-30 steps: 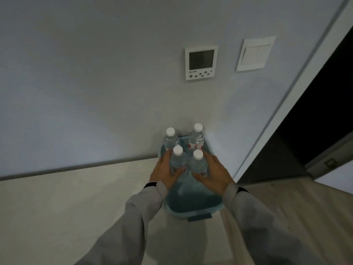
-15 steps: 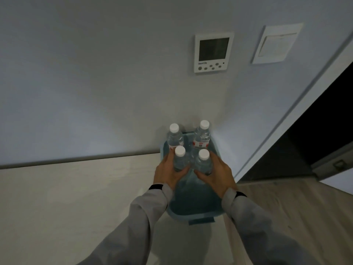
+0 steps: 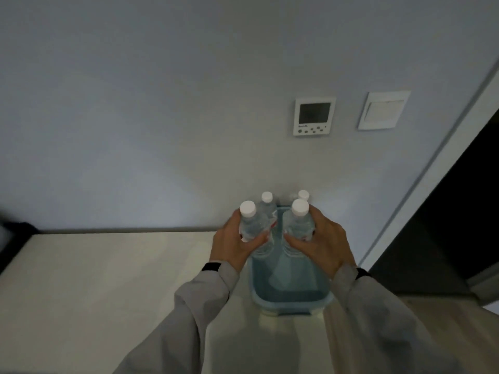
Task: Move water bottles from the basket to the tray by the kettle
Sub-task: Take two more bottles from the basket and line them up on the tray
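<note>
- The step in hand looks like the lift-out: each hand has one water bottle and is raising it clear of the blue plastic basket (image 3: 293,299).
- The left hand (image 3: 233,245) is wrapped around the near-left bottle (image 3: 252,228), fingers on its outer side and thumb across the front; the white cap stands above the hand.
- The right hand (image 3: 325,245) is closed in the same way around the near-right bottle (image 3: 298,226), upright, cap above the fingers.
- Both gripped bottles sit between the two hands, just beside each other over the basket's far half.
- Beyond the hands, two more bottles remain at the basket's far end against the wall: the far-left bottle (image 3: 267,202) and the far-right bottle (image 3: 303,195), mostly hidden behind the held pair.
- Neither kettle nor tray is in view, so the next move probably calls for carrying both bottles upright across the pale countertop (image 3: 108,279), likely leftward of the left hand, and finding the tray before setting them down.
- The basket rests near the counter's right edge; a clean vertical lift avoids dragging it.
</note>
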Action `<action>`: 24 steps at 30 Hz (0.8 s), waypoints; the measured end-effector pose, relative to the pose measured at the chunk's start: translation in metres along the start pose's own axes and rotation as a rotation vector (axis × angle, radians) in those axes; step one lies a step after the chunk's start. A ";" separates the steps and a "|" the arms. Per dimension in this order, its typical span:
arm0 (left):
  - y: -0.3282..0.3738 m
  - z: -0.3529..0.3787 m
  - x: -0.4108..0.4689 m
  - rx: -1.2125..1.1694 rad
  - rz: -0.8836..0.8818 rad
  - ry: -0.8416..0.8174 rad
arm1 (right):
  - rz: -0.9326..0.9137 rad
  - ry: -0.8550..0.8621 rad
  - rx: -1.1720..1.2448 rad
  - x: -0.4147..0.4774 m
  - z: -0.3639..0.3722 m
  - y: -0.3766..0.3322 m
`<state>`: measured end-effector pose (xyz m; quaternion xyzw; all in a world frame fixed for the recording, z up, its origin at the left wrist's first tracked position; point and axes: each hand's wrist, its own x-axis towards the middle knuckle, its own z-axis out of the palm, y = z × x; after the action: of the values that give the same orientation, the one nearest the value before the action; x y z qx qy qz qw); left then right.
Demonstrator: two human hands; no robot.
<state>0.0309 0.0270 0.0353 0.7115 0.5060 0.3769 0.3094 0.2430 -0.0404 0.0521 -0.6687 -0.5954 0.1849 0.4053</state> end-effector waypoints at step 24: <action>-0.145 -0.457 -0.253 0.212 -0.115 0.501 | -0.461 -0.273 0.159 -0.138 0.290 -0.373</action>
<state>-0.4797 -0.1445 0.0992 0.5946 0.6429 0.4679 0.1195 -0.2408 -0.0917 0.1287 -0.4505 -0.7645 0.2224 0.4039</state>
